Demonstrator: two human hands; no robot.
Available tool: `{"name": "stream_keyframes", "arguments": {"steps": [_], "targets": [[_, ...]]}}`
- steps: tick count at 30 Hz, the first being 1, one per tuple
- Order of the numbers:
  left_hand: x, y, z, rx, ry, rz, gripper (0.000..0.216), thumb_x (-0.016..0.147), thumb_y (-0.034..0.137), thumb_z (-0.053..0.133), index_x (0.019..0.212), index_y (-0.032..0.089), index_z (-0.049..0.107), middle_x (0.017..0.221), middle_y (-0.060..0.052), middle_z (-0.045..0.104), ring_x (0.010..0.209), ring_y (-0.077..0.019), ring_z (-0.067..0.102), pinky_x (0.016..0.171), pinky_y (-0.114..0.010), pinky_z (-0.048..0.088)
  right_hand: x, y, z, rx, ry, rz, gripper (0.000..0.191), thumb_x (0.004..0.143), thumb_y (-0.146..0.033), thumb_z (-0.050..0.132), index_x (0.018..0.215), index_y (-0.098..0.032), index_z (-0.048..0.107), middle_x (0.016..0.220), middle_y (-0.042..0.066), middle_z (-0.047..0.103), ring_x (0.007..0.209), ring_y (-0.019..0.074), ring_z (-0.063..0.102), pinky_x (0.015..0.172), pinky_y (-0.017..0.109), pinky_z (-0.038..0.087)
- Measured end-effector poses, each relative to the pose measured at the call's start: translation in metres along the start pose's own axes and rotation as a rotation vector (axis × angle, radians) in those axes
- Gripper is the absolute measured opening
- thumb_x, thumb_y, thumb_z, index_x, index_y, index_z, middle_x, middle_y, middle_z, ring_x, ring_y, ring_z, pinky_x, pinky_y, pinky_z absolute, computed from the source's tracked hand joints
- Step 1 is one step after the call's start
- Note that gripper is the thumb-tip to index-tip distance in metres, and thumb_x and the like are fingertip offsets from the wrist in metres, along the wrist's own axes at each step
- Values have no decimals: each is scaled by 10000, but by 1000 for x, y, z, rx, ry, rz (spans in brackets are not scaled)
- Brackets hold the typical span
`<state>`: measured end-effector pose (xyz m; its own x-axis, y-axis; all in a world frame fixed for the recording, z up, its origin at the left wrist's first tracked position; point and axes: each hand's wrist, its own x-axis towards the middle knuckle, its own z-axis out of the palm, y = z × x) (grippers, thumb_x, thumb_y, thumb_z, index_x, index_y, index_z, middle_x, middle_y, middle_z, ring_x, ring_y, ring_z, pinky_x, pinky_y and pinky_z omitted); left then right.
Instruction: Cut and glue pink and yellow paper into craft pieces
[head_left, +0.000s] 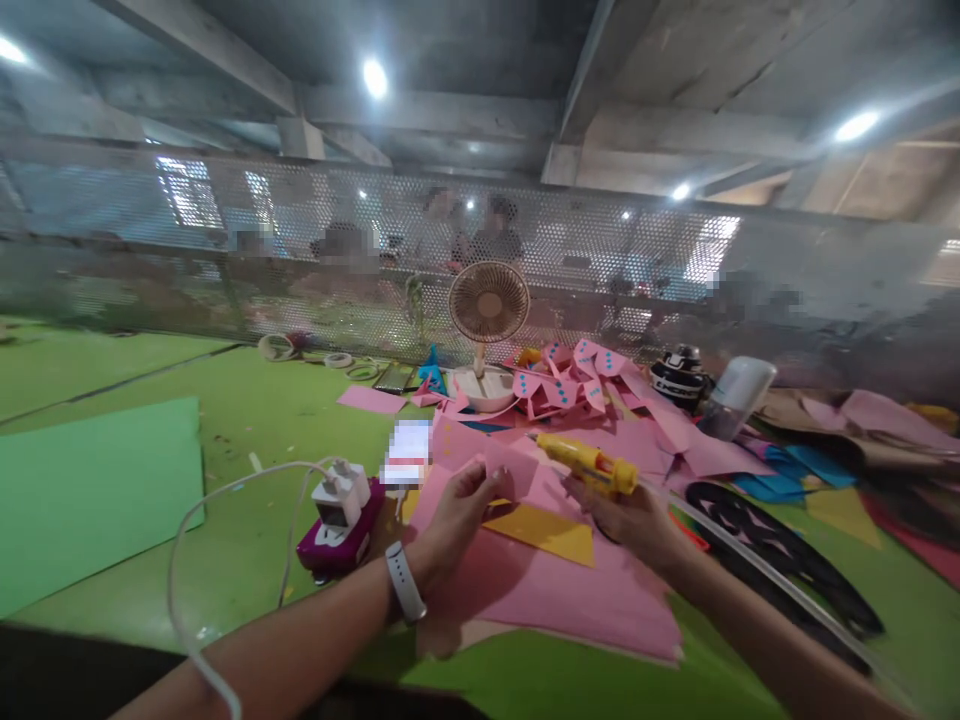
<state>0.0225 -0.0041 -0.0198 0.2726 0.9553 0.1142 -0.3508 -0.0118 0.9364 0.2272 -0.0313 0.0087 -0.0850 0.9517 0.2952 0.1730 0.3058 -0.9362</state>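
My right hand (626,515) is closed round a yellow glue gun (589,463), its nozzle pointing left and away. My left hand (465,515), with a white band on the wrist, pinches a small pink paper piece (504,478) just left of the gun's tip. Both hands hover over large pink paper sheets (555,590) with a yellow paper triangle (544,528) lying on them, on a green table (247,440).
A purple power strip with a white charger (341,515) and its white cable lies at the left. A green sheet (90,490) is further left. A small desk fan (487,335), pink dotted paper shapes (574,380), tape rolls (276,347), and a perforated screen stand behind.
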Motion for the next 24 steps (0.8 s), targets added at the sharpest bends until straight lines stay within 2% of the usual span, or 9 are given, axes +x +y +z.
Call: {"name": "stream_keyframes", "arguments": {"steps": [2, 4, 10, 16, 19, 24], "targets": [[-1, 0, 1, -12, 5, -7, 286, 712, 434, 665, 703, 170, 556, 711, 5, 538, 678, -117, 542, 700, -288, 499, -1, 5, 10, 1, -35, -28, 306, 736, -393, 647, 997, -236, 621, 929, 71, 673, 859, 229, 619, 716, 339, 539], [-2, 0, 3, -22, 4, -10, 281, 708, 422, 673, 698, 174, 540, 698, 14, 528, 660, -113, 537, 696, -287, 498, -5, 13, 13, -6, -37, -23, 307, 741, -400, 640, 1002, -238, 616, 944, 76, 667, 865, 241, 619, 714, 352, 543], [-3, 1, 7, -20, 29, -33, 280, 700, 399, 689, 714, 175, 522, 697, 11, 547, 659, -125, 560, 657, -280, 498, -12, 20, 12, -53, -22, 35, 248, 729, -392, 655, 924, -242, 626, 824, 49, 658, 791, 230, 619, 660, 328, 536], [-3, -2, 5, -11, -22, -7, 260, 747, 417, 643, 757, 170, 563, 739, -8, 583, 692, -132, 576, 706, -301, 495, -15, 16, 14, -38, -53, 103, 208, 731, -419, 650, 855, -254, 630, 665, 10, 602, 653, 201, 589, 600, 318, 522], [-4, -3, 6, -23, -42, 16, 244, 770, 411, 621, 779, 173, 566, 766, -12, 584, 715, -136, 578, 744, -328, 495, -16, 17, 14, -24, -45, 87, 203, 725, -412, 656, 839, -245, 631, 661, 6, 599, 571, 177, 550, 561, 315, 504], [-3, -3, 5, -8, -49, 24, 266, 768, 418, 622, 773, 162, 552, 742, -10, 565, 690, -127, 563, 720, -321, 497, -17, 15, 14, -46, -51, 68, 286, 736, -409, 647, 933, -202, 637, 731, 20, 621, 604, 166, 542, 529, 276, 461]]}}
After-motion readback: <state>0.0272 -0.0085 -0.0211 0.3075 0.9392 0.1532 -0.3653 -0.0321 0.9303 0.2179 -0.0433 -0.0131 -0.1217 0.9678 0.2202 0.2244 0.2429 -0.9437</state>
